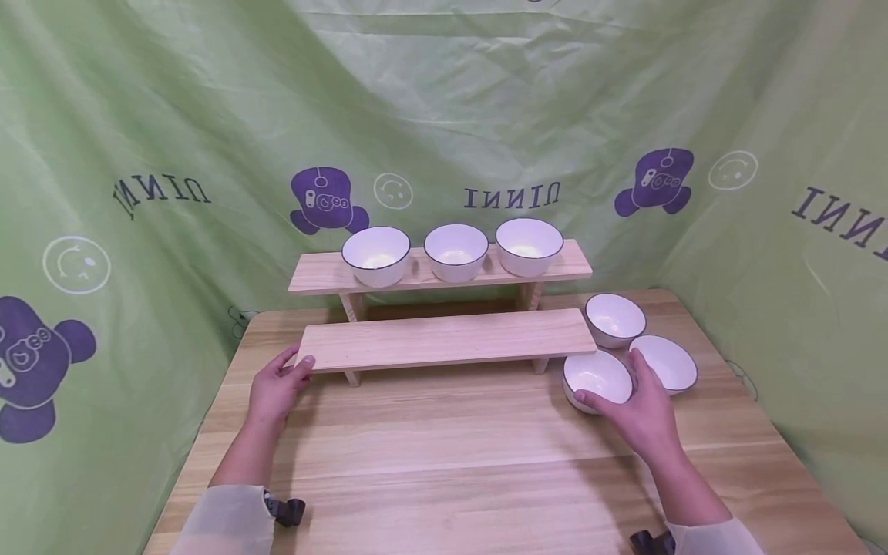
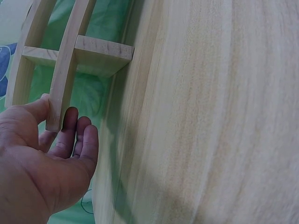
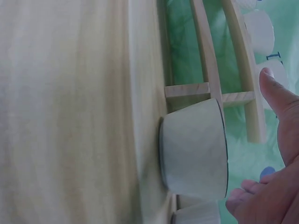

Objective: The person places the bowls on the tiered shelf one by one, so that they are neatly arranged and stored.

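The round white bowl with a dark rim [image 1: 594,373] stands upright on the pale wood-grain bench [image 1: 444,462], by the right end of the two-tier pale wooden stand [image 1: 444,341], and my right hand [image 1: 648,416] hovers over it, thumb and fingers spread wide, gripping nothing. My left hand [image 1: 274,393] pinches the lower board's far-left end, thumb above, fingers curled beneath, probably steadying the stand, both forearms reaching forward.
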Motion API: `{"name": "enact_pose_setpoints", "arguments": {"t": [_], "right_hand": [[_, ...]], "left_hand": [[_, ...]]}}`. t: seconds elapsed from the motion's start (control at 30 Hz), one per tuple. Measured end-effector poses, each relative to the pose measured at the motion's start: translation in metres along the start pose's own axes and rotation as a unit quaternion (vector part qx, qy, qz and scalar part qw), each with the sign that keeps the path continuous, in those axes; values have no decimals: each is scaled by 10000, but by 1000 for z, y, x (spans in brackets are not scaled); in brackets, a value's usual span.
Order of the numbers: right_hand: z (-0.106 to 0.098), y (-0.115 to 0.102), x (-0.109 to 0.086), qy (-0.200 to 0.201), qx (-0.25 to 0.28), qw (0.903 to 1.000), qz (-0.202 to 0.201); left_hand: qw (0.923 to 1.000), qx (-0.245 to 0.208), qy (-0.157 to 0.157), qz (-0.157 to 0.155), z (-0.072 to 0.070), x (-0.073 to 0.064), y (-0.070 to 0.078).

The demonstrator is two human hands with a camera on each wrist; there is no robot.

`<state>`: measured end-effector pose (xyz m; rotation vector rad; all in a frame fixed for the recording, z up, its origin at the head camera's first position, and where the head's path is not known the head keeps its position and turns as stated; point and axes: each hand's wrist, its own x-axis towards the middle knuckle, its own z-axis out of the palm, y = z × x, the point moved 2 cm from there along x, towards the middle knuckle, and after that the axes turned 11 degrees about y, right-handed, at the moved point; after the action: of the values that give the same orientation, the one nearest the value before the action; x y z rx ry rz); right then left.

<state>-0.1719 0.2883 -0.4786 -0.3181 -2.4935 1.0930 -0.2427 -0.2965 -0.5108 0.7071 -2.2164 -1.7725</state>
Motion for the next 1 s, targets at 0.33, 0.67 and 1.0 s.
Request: {"name": "enact_pose_setpoints", "arguments": {"t": [0.33, 0.67, 1.0], "right_hand": [[3, 13, -3, -114, -12, 9997, 218], [7, 23, -1, -270, -169, 9994, 147], [15, 28, 1, -351, -189, 9992, -86]], "left_hand": [[10000, -42, -45, -32, 0, -1, 0], [10000, -19, -22, -27, -1, -1, 0], [10000, -7, -53, -23, -1, -2, 1]]}}
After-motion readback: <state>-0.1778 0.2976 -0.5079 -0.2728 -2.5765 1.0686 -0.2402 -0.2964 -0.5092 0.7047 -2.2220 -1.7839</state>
